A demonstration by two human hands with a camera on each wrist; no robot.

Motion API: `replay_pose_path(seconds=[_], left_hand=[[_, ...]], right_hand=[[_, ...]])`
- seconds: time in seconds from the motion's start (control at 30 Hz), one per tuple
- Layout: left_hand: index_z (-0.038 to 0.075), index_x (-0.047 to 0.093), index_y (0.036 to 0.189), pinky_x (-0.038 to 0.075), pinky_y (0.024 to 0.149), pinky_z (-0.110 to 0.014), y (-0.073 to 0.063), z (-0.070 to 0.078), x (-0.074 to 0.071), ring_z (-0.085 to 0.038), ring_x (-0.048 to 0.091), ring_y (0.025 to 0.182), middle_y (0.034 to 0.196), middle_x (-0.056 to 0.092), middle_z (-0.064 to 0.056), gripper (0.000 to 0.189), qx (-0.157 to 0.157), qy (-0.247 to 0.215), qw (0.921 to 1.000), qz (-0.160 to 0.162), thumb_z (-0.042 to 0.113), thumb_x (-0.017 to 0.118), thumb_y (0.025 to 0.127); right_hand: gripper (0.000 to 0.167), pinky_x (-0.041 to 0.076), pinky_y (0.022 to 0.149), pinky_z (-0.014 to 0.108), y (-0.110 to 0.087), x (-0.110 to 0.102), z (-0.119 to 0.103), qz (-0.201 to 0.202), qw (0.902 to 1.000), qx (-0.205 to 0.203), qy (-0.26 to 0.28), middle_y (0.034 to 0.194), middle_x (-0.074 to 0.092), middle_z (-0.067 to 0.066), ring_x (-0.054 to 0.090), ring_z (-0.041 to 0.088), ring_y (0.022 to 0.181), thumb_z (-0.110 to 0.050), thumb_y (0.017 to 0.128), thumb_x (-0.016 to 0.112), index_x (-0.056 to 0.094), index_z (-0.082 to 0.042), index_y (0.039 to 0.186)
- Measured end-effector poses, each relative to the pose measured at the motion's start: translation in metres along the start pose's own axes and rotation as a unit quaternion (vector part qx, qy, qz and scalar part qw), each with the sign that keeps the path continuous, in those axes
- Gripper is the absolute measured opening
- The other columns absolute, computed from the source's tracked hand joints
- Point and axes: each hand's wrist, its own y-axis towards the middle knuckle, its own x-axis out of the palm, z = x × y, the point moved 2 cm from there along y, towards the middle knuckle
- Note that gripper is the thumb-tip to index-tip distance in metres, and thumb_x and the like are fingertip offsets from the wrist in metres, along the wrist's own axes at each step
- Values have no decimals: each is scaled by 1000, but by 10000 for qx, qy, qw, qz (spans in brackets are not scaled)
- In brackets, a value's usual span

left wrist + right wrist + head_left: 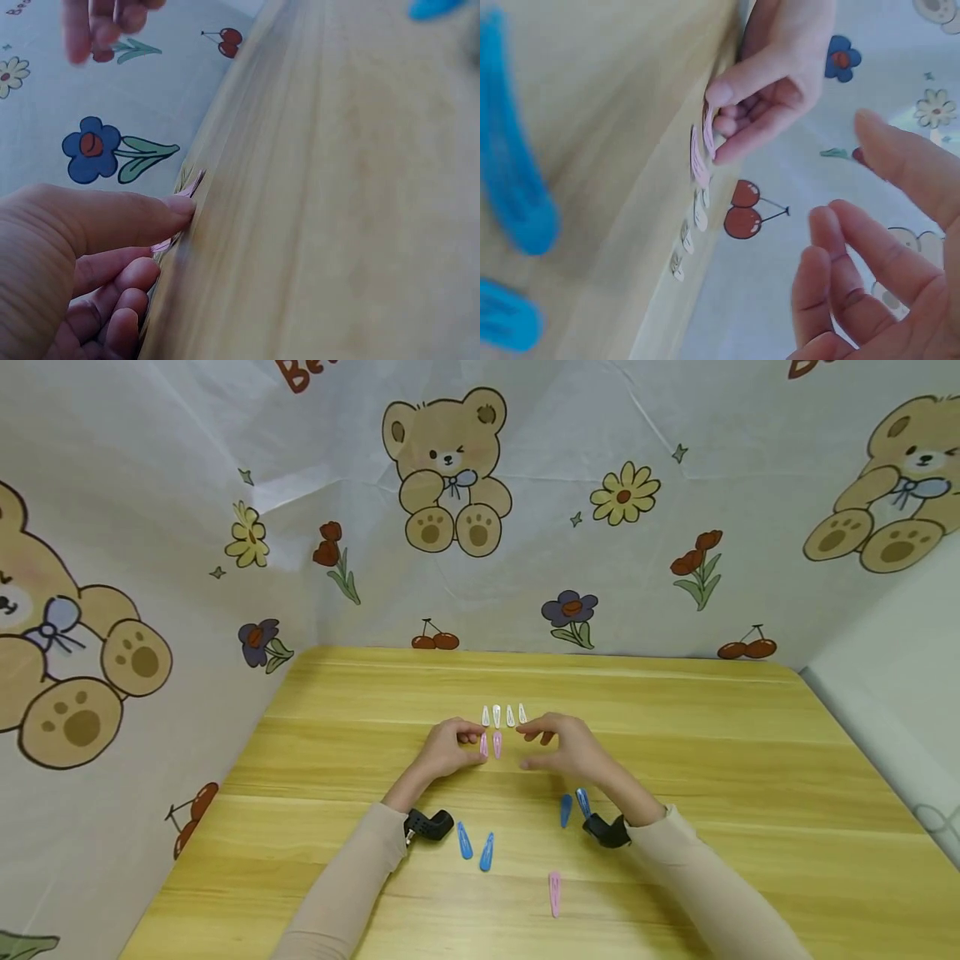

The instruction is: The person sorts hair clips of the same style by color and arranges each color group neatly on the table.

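Observation:
My left hand (450, 748) pinches a pink snap hair clip (483, 745) lengthwise between thumb and finger, low over the table. Just right of it lies a second pink clip (497, 745), plainly seen in the right wrist view too (698, 159). Behind both is a row of several white snap clips (497, 717). To the right of the pink pair, my right hand (566, 747) hovers with loosely bent fingers and nothing between them. In the left wrist view, the thumb covers part of the held clip.
Nearer me on the wooden table (750, 777) lie two blue clips (465, 841) and a lone pink clip (555, 893). Two more blue clips (566, 811) lie by the right wrist, one partly behind the wrist camera (606, 832). A bear-printed cloth (525, 577) hangs behind the table.

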Motion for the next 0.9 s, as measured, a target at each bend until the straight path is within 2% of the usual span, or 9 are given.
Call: replay_pose_path(seconds=[0.07, 0.17, 0.3, 0.47, 0.7, 0.9], left_hand=[[6, 73, 112, 47, 79, -30, -1, 0, -1, -16, 55, 84, 91, 63, -4, 39, 20, 25, 10000, -6, 9, 84, 74], [6, 72, 112, 47, 79, -29, -1, 0, -1, -16, 54, 84, 91, 62, -4, 40, 32, 32, 10000, -44, 9, 84, 74], [6, 72, 113, 47, 79, -29, -1, -1, -1, -16, 54, 84, 91, 62, -4, 40, 31, 3, 10000, -68, 8, 84, 74], [5, 73, 112, 47, 79, -30, -1, 0, -1, -16, 54, 84, 91, 63, -4, 40, 65, -34, 10000, -27, 7, 84, 74], [5, 73, 112, 46, 79, -29, 0, 2, 0, -15, 54, 84, 90, 63, -4, 40, 69, -62, 9999, -49, 7, 84, 74], [5, 72, 112, 46, 78, -29, 0, 0, 0, -15, 53, 83, 90, 62, -3, 40, 21, -46, 10000, -6, 7, 84, 73]], right_hand=[[43, 50, 80, 45, -13, -3, 0, 42, 9997, -127, 216, 105, 69, 11, 58, 29, 92, -17, 77, 83, 70, -9, 118], [40, 47, 77, 42, -34, -5, 1, 55, 9988, -309, 369, 106, 69, 10, 58, 30, 92, -17, 78, 83, 70, -12, 116], [37, 38, 71, 35, -63, -3, 3, 121, 9983, -399, 402, 104, 69, 6, 57, 24, 89, -18, 77, 84, 71, -16, 111], [36, 38, 69, 34, -91, 5, 6, 123, 9969, -602, 493, 99, 69, 1, 57, 19, 84, -17, 73, 86, 71, -15, 106], [40, 44, 74, 31, -116, 17, 10, -93, 9954, -765, 564, 97, 66, -1, 56, 19, 86, -27, 71, 87, 67, -16, 104], [41, 44, 74, 27, -126, 27, 15, -9, 9918, -1004, 789, 92, 61, 0, 52, 16, 84, -31, 70, 88, 64, -16, 100]])
